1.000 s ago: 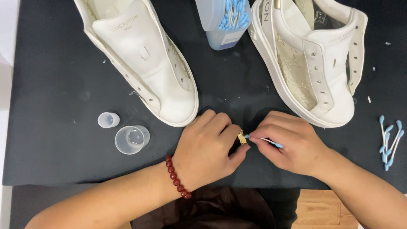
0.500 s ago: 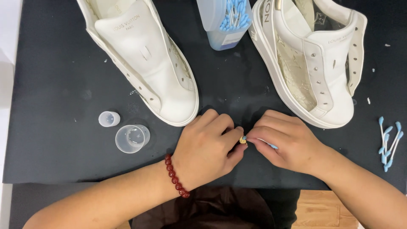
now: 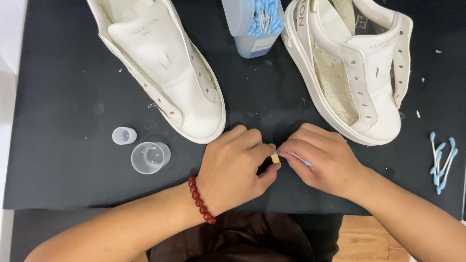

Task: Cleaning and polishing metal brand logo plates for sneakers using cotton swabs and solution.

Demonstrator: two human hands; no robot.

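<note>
Both hands meet at lower centre of black worktop (image 3: 58, 160).
Left hand (image 3: 233, 167) fingers pinch small tan object (image 3: 275, 158), possibly a cap; right hand (image 3: 323, 162) fingers grip thin blue-tipped swab (image 3: 305, 162).

A clear bluish plastic tub (image 3: 255, 26) of blue-tipped cotton swabs lies tipped over at the top edge of the black mat (image 3: 63, 97), between the two white shoes and well above the hands. Its open mouth shows the swab heads packed tight. On the tub's lower end sits a small pale rectangular label (image 3: 264, 46), too small to make out.

Left of the tub and lower, near the left shoe's toe, stand a small clear cap (image 3: 124, 135) and, just beside it, a wider clear round lid (image 3: 150, 157). No signs or screens show.
</note>
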